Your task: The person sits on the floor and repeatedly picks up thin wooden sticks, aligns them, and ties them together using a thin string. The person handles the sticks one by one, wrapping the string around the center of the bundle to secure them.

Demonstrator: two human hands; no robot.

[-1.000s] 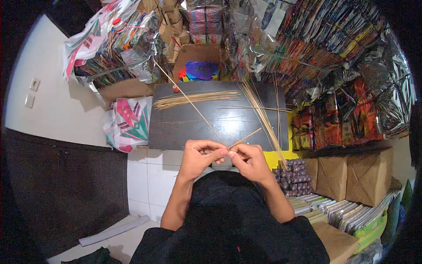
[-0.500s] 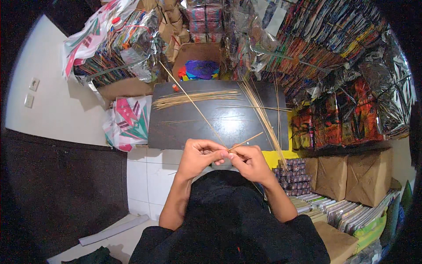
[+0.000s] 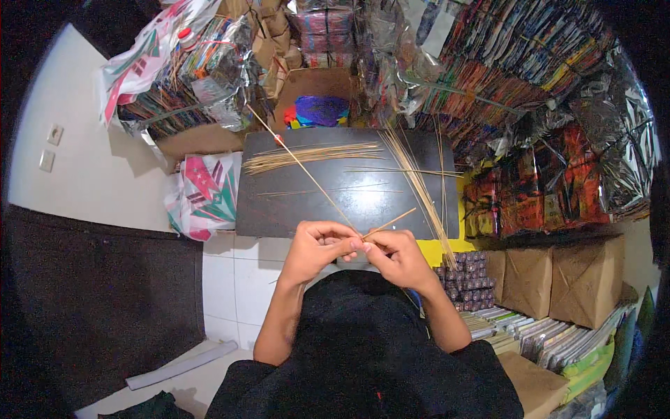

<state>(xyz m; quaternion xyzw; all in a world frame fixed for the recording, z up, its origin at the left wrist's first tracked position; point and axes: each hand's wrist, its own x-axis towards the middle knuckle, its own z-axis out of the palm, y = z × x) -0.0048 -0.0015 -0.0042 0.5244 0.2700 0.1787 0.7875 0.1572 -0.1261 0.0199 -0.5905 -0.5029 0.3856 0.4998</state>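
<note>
Pinching where two lengths cross, the left hand and right hand nearly touch, thumbs and forefingers closed on a long bamboo stick and a shorter bamboo stick; which fingers bear on which stick I cannot tell. From the fingertips the long one slants up and left, the shorter one up and right. The hands are at the near edge of a dark table, whose near-left surface gives room for moving. Farther back lies a bundle of thin sticks; to the right, a slanting sheaf overhangs the near edge.
</note>
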